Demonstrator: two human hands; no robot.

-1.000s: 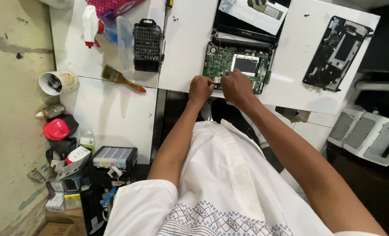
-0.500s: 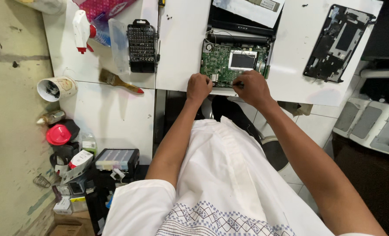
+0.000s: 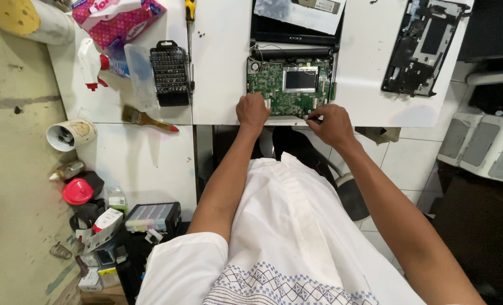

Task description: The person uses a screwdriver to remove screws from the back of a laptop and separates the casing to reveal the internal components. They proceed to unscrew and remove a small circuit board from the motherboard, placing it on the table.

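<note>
A green circuit board [image 3: 274, 85] with a silver-framed dark chip lies in an opened black laptop base [image 3: 294, 39] at the near edge of the white table [image 3: 220, 68]. My left hand [image 3: 252, 110] rests on the board's near left corner, fingers curled down onto it. At the board's near right corner, my right hand [image 3: 331, 123] pinches a small dark tool or part whose tip touches the edge; I cannot tell what it is.
A black laptop cover [image 3: 421, 48] lies at the right. A black screwdriver bit set [image 3: 170, 73], a clear lid, a paintbrush [image 3: 147, 120], a spray bottle [image 3: 96, 62] and a pink tissue pack [image 3: 116, 14] sit left. Cups, bottles and a parts box [image 3: 152, 216] crowd the lower left shelf.
My right hand has slid from the board's near middle to its near right corner. My left hand has stayed at the near left corner.
</note>
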